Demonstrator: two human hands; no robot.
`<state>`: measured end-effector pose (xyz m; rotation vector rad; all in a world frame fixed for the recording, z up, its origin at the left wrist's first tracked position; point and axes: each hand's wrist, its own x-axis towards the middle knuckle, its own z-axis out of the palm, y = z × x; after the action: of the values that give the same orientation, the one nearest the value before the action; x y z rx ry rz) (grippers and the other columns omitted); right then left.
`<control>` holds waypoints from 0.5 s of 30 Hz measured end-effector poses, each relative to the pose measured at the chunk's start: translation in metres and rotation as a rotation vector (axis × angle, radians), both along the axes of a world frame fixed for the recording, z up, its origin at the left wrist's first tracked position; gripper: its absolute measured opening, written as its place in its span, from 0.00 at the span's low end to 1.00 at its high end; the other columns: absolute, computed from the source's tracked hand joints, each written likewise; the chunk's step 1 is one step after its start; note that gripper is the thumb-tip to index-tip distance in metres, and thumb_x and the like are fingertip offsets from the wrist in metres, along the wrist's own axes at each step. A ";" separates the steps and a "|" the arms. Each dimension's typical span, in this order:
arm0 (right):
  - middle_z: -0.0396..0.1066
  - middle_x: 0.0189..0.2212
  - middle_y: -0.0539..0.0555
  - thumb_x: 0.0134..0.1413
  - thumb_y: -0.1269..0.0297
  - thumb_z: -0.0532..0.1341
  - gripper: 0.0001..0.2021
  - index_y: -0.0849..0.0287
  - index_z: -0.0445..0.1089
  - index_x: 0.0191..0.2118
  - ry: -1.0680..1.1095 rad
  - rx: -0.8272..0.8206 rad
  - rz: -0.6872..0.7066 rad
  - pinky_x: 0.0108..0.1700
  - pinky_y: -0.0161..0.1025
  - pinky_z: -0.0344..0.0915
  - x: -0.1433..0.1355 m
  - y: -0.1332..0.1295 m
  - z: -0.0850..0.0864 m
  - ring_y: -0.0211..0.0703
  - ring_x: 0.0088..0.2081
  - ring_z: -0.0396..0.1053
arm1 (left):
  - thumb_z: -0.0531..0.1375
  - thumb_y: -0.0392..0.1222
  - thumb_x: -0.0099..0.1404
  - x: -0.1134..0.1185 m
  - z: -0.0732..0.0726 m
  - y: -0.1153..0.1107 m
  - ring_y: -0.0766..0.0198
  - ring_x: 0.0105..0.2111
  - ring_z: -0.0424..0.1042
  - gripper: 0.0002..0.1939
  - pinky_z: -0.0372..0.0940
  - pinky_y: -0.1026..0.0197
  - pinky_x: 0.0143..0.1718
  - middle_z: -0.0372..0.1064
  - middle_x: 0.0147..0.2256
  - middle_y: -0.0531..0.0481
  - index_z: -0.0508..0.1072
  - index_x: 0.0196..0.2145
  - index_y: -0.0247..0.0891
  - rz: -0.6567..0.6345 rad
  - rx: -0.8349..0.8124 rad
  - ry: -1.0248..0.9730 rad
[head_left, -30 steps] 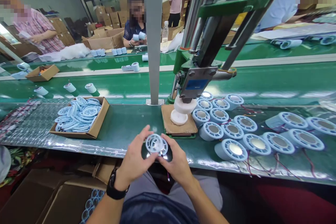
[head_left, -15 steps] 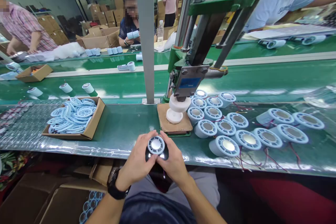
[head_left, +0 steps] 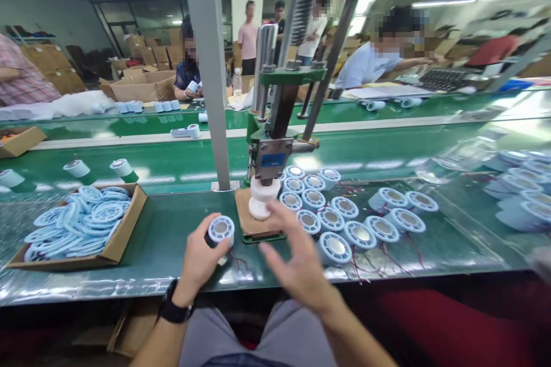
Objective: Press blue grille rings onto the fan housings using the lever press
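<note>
My left hand point(head_left: 199, 258), with a black watch on its wrist, is closed around a light-blue cylindrical housing point(head_left: 221, 230). The housing has a slotted ring and a silvery disc on top, and red wires trail from it over the bench. My right hand point(head_left: 297, 252) holds nothing, its fingers spread just in front of the press. This hand press point(head_left: 273, 155) has a white round pusher point(head_left: 264, 189) above a white round seat point(head_left: 259, 208) on a brown board. Several similar housings point(head_left: 336, 248) with wires stand to the right of the press.
A cardboard tray point(head_left: 129, 221) of light-blue slotted rings point(head_left: 86, 218) sits on the left of the bench. A grey post point(head_left: 210, 80) rises behind the bench. Across the green conveyor point(head_left: 172, 152), co-workers sit and stand. More housings point(head_left: 520, 178) stand far right.
My right hand has let go of the housing and moved right, opening towards the press. My left hand keeps the housing and has moved left. The camera view has tilted up and turned right.
</note>
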<state>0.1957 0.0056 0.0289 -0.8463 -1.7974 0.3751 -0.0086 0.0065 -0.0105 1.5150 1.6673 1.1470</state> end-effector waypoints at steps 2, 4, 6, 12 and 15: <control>0.62 0.59 0.57 0.56 0.74 0.60 0.29 0.54 0.58 0.64 0.049 0.248 -0.140 0.56 0.42 0.70 0.021 0.027 0.077 0.47 0.62 0.61 | 0.64 0.45 0.52 0.000 0.015 0.025 0.52 0.44 0.75 0.28 0.68 0.52 0.50 0.76 0.46 0.43 0.72 0.51 0.34 -0.038 0.049 -0.023; 0.62 0.59 0.54 0.58 0.72 0.57 0.25 0.59 0.60 0.62 0.076 0.459 -0.274 0.53 0.38 0.69 0.036 0.063 0.157 0.45 0.61 0.62 | 0.64 0.45 0.52 0.009 0.028 0.046 0.54 0.43 0.76 0.28 0.69 0.54 0.47 0.77 0.44 0.44 0.72 0.51 0.35 -0.118 0.091 -0.049; 0.64 0.58 0.52 0.62 0.70 0.54 0.21 0.61 0.63 0.60 0.074 0.508 -0.394 0.58 0.38 0.62 0.042 0.101 0.222 0.42 0.62 0.61 | 0.65 0.45 0.51 0.024 0.036 0.062 0.54 0.42 0.76 0.28 0.69 0.54 0.47 0.77 0.44 0.44 0.72 0.50 0.35 -0.194 0.107 -0.061; 0.69 0.30 0.46 0.64 0.70 0.41 0.22 0.70 0.73 0.39 -0.010 0.223 -0.363 0.37 0.27 0.64 0.027 0.174 0.275 0.28 0.34 0.76 | 0.67 0.45 0.50 0.061 0.028 0.093 0.52 0.46 0.75 0.30 0.67 0.53 0.51 0.75 0.48 0.40 0.71 0.50 0.33 -0.424 0.087 -0.294; 0.68 0.27 0.46 0.64 0.69 0.42 0.21 0.66 0.72 0.34 0.053 0.215 -0.357 0.33 0.23 0.64 0.024 0.179 0.271 0.25 0.28 0.74 | 0.68 0.45 0.52 0.061 0.018 0.099 0.52 0.46 0.74 0.28 0.67 0.52 0.52 0.75 0.48 0.40 0.72 0.49 0.33 -0.484 0.054 -0.314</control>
<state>0.2193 0.1844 0.3001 -0.9709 -1.5654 -0.0262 0.0526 0.1058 0.0079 1.5615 0.9975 1.0950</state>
